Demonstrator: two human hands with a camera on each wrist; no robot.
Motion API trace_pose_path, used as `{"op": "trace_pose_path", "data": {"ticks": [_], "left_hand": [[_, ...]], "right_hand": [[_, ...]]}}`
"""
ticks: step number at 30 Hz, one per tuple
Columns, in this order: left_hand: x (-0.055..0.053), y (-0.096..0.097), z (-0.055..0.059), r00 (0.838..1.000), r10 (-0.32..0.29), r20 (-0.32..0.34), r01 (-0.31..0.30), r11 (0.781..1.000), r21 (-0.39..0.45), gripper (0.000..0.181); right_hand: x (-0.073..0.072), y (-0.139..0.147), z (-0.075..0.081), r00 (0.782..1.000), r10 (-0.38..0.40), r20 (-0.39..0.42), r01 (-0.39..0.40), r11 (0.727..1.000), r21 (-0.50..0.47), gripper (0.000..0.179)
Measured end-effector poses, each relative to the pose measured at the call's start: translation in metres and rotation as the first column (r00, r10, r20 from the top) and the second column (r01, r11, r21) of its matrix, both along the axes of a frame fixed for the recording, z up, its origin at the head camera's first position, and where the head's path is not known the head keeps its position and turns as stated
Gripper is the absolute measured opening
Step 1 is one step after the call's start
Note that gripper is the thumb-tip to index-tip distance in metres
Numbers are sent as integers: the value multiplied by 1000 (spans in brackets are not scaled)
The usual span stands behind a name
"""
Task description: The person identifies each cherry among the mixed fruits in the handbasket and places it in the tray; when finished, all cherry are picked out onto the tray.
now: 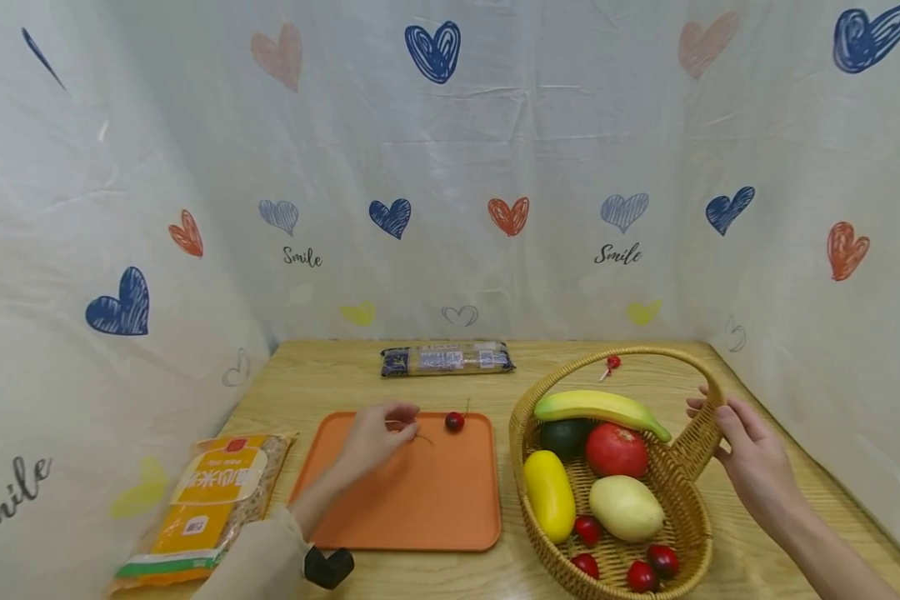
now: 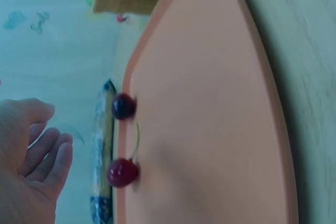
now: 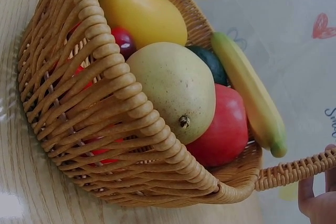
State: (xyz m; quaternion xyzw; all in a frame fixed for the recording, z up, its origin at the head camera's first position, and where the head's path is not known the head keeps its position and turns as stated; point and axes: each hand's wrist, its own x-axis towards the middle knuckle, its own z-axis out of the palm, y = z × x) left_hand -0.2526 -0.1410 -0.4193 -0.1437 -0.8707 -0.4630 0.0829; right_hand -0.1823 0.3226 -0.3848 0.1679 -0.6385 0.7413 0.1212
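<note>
My left hand (image 1: 378, 437) hovers over the orange tray (image 1: 412, 525), thumb and loosely bent fingers apart with nothing between them. In the left wrist view, a red cherry (image 2: 122, 172) with a green stem and a darker cherry (image 2: 124, 106) lie near the tray's far edge. From the head view the red cherry is mostly behind the hand, with its stem showing. My right hand (image 1: 757, 462) grips the handle of a wicker basket (image 1: 693, 542) at its right side. The basket holds a banana (image 1: 600, 408), a pomegranate (image 1: 617, 450), a yellow mango (image 1: 549, 496), a pale melon-like fruit (image 1: 627, 508) and several cherries (image 1: 662, 562).
An orange-labelled bag of grain (image 1: 217, 508) lies left of the tray. Toward the back of the wooden table are a long clear-and-blue packet (image 1: 447, 359) and a red lollipop (image 1: 613, 362). A dark green fruit (image 1: 565, 437) also sits in the basket. Heart-printed curtains surround the table.
</note>
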Motion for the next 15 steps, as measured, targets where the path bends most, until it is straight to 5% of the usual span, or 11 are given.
{"op": "trace_pose_path", "data": {"ticks": [7,15], "left_hand": [[17,16,11,993,-109,-38,107,993,-44,19],[42,35,21,968,-250,-39,250,968,1,17]], "right_hand": [[1,2,0,1000,7,7,-7,1000,-1,34],[1,2,1,1000,9,6,-9,1000,7,33]]}}
